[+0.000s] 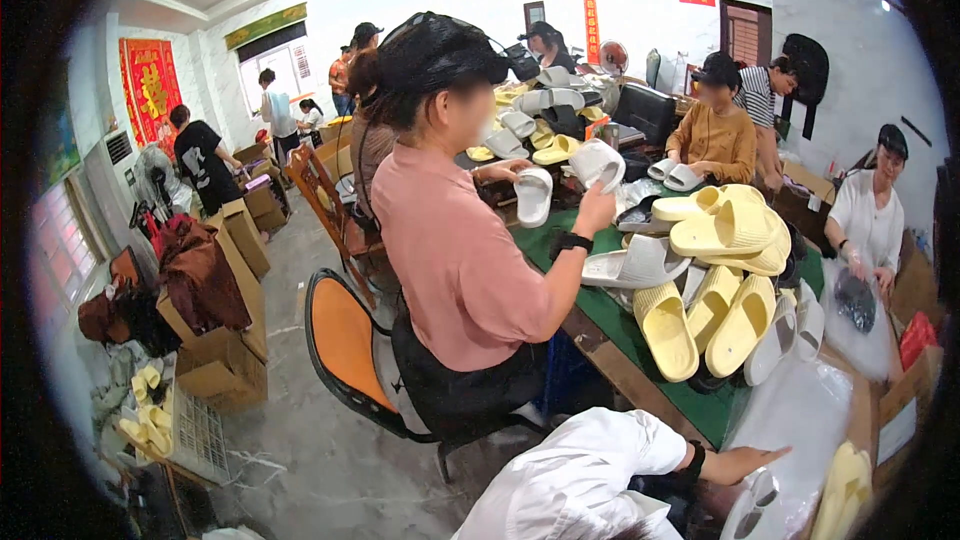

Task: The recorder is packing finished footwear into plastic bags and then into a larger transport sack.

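- Slippers (665, 332) heaped high on the green table top (690, 395) in front of you — creamy yellow on top, pale grey tucked in among them and alongside.
- Your own hands? Neither is in sight, so I can't tell you whether they're gripping or free.
- Across from you, the pink-shirted worker (470, 260) grasps one white slipper (534, 198) in the far hand (502, 171) and another in the near hand (598, 204).
- Below you, a white-sleeved arm (610, 450) — a co-worker's, by the look of it — stretches a hand (738, 465) over clear plastic (800, 400); I can't tell whether the fingers pinch it.
- How far along? Plenty left, I'd judge: your near heap and the far pile (545, 100) both lie loose. I can't point you to any clearly finished pair.
- Now the looks: open toes, chunky soles, one broad strap apiece, ribbed on the front yellow ones. Some sit tilted over their neighbours, toes towards you.
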A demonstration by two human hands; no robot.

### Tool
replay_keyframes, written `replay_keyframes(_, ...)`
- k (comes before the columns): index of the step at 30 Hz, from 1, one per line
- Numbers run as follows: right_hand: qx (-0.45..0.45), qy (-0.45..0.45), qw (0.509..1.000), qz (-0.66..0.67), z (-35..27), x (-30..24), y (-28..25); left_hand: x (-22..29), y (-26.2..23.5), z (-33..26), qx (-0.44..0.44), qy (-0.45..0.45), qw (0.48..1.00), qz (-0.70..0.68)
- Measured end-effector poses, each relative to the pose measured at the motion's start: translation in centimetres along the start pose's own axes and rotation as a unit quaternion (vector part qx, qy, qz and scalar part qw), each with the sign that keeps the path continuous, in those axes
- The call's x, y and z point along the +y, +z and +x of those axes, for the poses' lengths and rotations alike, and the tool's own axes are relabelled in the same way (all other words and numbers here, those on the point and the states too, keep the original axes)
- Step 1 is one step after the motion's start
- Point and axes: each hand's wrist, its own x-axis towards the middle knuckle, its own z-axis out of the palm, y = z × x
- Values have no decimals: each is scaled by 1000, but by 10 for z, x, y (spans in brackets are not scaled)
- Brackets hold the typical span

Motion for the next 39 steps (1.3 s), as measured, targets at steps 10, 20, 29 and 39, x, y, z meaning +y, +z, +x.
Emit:
replay_keyframes(10,49,125,980,145,-107,-79,71,-2,0,20,17,-65,960,274)
replay_keyframes(20,58,125,966,218,-105,-105,63,6,-7,20,89,-19,940,328)
replay_keyframes(29,134,177,964,146,-76,-96,51,-6,-31,31,98,-62,989,96)
replay_keyframes(39,272,274,897,-213,-41,-98,97,34,-2,19,-26,-26,978,203)
